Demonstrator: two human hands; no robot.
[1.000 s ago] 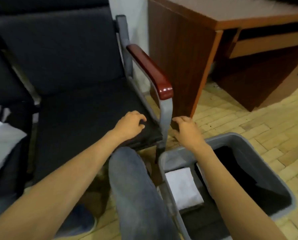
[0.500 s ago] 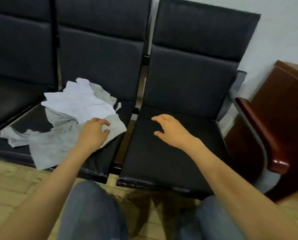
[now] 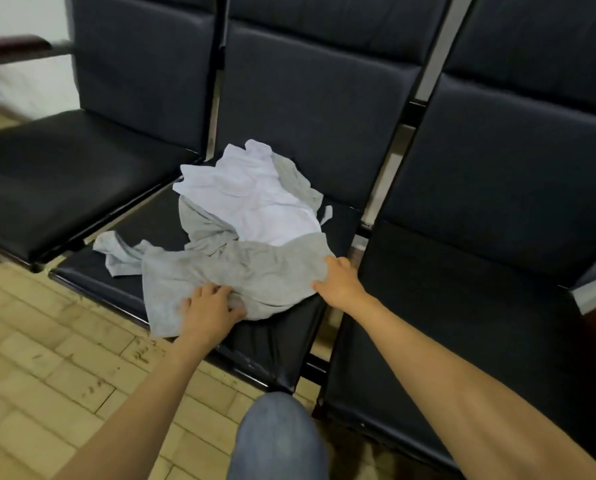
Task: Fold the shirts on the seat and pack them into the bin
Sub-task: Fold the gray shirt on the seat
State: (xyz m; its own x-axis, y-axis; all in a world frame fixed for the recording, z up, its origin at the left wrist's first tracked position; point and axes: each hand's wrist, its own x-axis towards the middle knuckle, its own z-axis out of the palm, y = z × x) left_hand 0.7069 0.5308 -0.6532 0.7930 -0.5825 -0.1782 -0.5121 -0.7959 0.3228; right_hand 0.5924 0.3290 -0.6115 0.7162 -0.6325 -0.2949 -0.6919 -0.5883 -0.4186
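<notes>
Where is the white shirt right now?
In the head view, the white shirt lies crumpled toward the back of the middle seat, on top of the grey shirt.

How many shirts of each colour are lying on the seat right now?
White shirt: 1
Grey shirt: 1, as far as the crumpled folds show
Total: 2

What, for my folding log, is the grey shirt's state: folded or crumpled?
Crumpled: the grey shirt lies bunched and wrinkled on the seat, one sleeve trailing left, partly under the white shirt.
</notes>
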